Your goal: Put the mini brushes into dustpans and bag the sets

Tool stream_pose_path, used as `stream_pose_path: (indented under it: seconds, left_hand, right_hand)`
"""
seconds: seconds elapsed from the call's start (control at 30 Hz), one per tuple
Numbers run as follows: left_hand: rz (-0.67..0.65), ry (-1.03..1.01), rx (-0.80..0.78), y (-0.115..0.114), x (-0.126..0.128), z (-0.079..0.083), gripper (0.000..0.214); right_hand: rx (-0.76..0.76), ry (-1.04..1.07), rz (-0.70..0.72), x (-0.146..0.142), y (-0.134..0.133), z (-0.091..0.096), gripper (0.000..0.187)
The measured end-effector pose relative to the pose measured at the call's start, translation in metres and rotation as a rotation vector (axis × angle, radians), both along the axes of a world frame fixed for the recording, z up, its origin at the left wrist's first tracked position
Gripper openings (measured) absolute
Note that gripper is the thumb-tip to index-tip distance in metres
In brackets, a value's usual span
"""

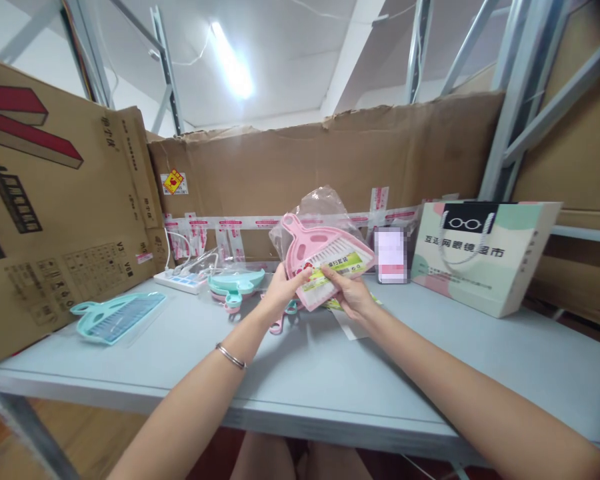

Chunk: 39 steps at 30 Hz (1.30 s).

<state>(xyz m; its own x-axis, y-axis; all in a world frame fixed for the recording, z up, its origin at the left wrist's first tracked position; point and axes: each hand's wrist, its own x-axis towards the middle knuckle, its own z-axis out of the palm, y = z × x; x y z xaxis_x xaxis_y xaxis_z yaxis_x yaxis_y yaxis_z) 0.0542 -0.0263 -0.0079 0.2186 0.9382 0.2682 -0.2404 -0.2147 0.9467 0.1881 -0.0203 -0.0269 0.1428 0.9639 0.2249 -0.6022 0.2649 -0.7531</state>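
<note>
Gripping pink dustpan set [325, 257] mid-frame with left hand [283, 290] and right hand [351, 293], risking a drop through slippage of clear bag [324, 203].

Bright glare from the ceiling tube [231, 60]

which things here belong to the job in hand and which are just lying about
Job in hand:
- pink dustpan, held by left hand and right hand
- label card
- clear bag
- probably teal dustpan and stacked dustpans

Apparently just lying about:
- phone
- carrier bag
- power strip
</note>
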Motion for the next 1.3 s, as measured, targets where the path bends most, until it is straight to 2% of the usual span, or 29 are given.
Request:
stream_pose_path:
  seconds: [0.13,0.27,0.37,0.43,0.57,0.73,0.87,1.0,1.13,1.2,1.3]
  left_hand:
    - [0.008,-0.048,0.039,0.008,-0.008,-0.006,0.053]
    - [-0.036,-0.034,0.007,0.009,-0.016,-0.004,0.057]
    - [0.003,-0.046,-0.040,0.009,-0.019,-0.002,0.053]
    - [0.056,-0.058,-0.058,0.012,-0.020,-0.002,0.050]
    - [0.094,-0.008,-0.113,0.021,-0.021,-0.006,0.037]
    - [0.151,0.013,-0.290,0.025,-0.024,-0.006,0.026]
    - [0.052,-0.014,-0.291,0.019,-0.032,0.004,0.027]
    - [-0.032,-0.039,-0.247,0.017,-0.038,0.010,0.015]
    - [0.059,-0.084,-0.178,0.020,-0.039,0.008,0.013]
    - [0.149,-0.090,-0.142,0.022,-0.037,0.005,0.013]
    - [0.251,-0.083,-0.123,0.025,-0.036,0.001,0.015]
  right_hand:
    - [-0.092,-0.023,0.013,0.002,0.001,0.000,0.033]
    - [-0.136,-0.057,-0.129,0.016,0.006,0.003,0.027]
    - [-0.165,-0.124,-0.190,0.029,0.011,0.004,0.028]
    - [-0.175,-0.126,-0.124,0.036,0.015,0.003,0.027]
    - [-0.182,-0.149,0.125,0.044,0.024,-0.002,0.018]
    - [-0.360,-0.188,0.156,0.041,0.030,-0.010,0.008]
    - [-0.343,-0.146,0.176,0.040,0.022,-0.004,0.007]
    - [-0.287,-0.106,0.254,0.042,0.009,0.011,0.008]
    - [-0.216,-0.128,0.346,0.044,0.002,0.018,0.018]
    - [-0.212,-0.140,0.301,0.041,0.002,0.018,0.021]
    - [-0.273,-0.129,0.161,0.031,0.000,0.015,0.019]
